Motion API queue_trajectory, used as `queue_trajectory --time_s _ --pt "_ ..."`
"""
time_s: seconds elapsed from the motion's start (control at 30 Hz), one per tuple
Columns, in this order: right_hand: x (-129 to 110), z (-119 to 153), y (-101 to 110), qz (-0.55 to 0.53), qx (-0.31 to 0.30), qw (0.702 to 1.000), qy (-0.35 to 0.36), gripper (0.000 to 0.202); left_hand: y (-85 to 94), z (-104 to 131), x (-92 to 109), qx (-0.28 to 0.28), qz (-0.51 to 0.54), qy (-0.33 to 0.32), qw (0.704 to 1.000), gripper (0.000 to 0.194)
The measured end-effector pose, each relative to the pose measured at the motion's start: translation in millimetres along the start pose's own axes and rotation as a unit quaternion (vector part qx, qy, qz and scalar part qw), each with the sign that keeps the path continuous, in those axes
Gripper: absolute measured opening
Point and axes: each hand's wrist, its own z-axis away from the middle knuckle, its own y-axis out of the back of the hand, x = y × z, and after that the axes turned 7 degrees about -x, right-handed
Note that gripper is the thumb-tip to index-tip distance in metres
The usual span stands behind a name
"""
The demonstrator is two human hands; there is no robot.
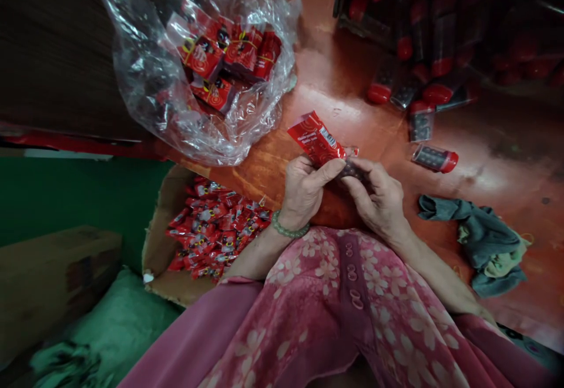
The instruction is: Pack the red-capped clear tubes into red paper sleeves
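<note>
A red printed packet [316, 139] is pinched between the thumb and fingers of my left hand [305, 187], its upper end tilting up and to the left. My right hand [378, 195] is closed round a small clear container of dark beads [351, 169], which meets the packet's lower right end. A bit of red shows just above the container. Both hands are close together over the table's near edge. Right of them, a clear tube with a red cap [435, 159] lies on its side.
An open plastic bag [238, 147] holds bundled red packets [242, 50]. Below it, a cardboard box [164, 241] contains many small red packets [215, 223]. More red-capped tubes [422, 120] lie at the upper right of the table [493, 176]. A crumpled grey-green cloth [487, 241] sits at right.
</note>
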Motion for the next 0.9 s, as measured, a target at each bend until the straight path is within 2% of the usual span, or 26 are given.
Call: queue_trajectory --time_s 0.07,0.13,0.27,0.4,0.5,0.7,0.83,0.9 --pt "3 -1 -1 -0.082 -0.034 0.995 -0.038 0.028 1.1 -1 0 0.004 -0.01 0.011 1.0 0.039" --pt "5 -1 -2 -0.115 -0.04 0.991 -0.048 0.034 2.1 -1 1 0.0 -0.022 0.014 1.0 0.041" --pt "5 -2 -1 -0.051 0.002 0.998 -0.029 0.04 3.7 -2 2 -0.015 -0.042 0.02 0.999 0.044" --pt "5 -5 3 -0.191 -0.06 0.976 -0.087 0.051 3.2 0 3 -0.048 -0.046 0.059 0.996 0.049" --pt "7 -8 2 -0.249 -0.064 0.962 -0.095 0.055 2.2 0 4 -0.053 -0.028 0.048 0.997 0.049" --pt "9 -7 -4 -0.22 -0.042 0.97 -0.096 0.048 1.9 -5 2 -0.019 -0.017 0.042 0.999 0.048" --pt "10 -4 -1 -0.142 -0.009 0.988 -0.062 0.044 2.0 -7 -3 0.012 0.005 0.036 0.999 0.047" --pt "12 -4 0 -0.127 -0.011 0.99 -0.054 0.044 1.4 -7 -3 0.016 0.011 0.035 0.999 0.046"
